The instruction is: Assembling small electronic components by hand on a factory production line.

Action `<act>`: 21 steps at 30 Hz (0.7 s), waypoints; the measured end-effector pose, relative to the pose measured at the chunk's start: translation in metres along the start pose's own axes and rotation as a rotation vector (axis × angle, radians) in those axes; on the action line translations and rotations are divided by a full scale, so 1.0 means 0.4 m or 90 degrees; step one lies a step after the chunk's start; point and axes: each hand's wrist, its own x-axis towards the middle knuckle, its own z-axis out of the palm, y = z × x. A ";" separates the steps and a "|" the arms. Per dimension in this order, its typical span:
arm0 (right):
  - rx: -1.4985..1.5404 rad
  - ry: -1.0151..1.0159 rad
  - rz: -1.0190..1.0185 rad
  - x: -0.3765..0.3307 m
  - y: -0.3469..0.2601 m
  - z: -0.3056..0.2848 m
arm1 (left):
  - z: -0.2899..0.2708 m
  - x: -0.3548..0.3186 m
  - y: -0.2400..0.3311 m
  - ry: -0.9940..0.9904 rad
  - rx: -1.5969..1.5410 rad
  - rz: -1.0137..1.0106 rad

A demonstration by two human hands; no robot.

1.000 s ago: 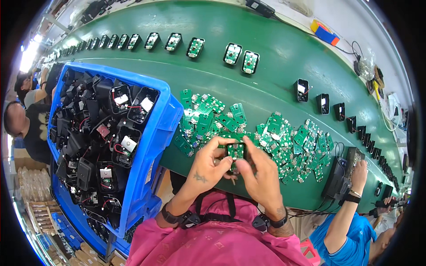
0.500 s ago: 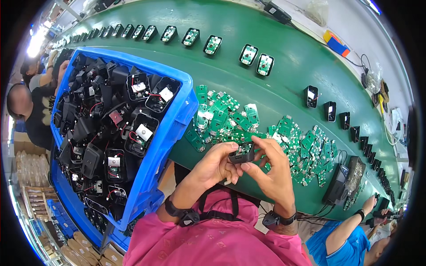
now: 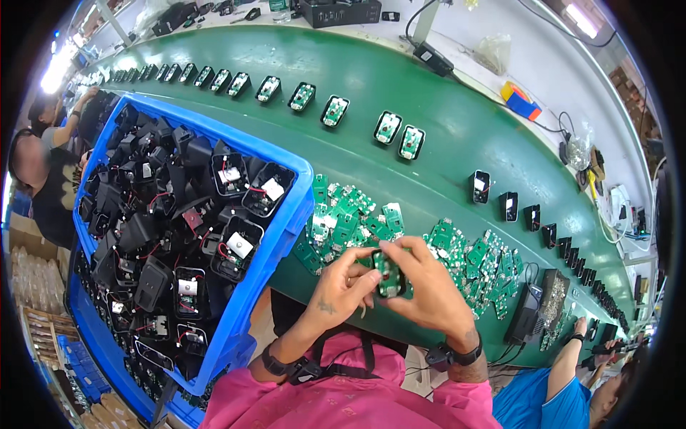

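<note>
Black case [image 3: 403,286], green board [image 3: 389,282] inside: between our hands, blue bin [image 3: 287,218] at 9 o'clock, loose boards [image 3: 480,263] at 3 | looks light, stiff, perhaps slippery; board likely fragile, so we'd grasp the walls | left hand [image 3: 343,287] pinches its 9-o'clock edge; right hand [image 3: 430,294] clamps it from 12 to 6 | forearms [image 3: 299,336] angle in from 7 and 5

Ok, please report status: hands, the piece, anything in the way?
Left fingers and right fingers on black case; green board inside, blurred; loose boards heaped beyond, nothing seen blocking.
</note>
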 end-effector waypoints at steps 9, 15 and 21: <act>-0.419 0.253 0.169 0.252 0.262 -0.158 | -0.023 -0.035 -0.030 -0.014 0.045 -0.028; -0.459 0.229 0.215 0.297 0.330 -0.171 | -0.044 -0.043 -0.039 -0.001 0.030 -0.002; -0.432 0.208 0.226 0.283 0.334 -0.175 | -0.030 -0.042 -0.032 -0.032 0.061 0.006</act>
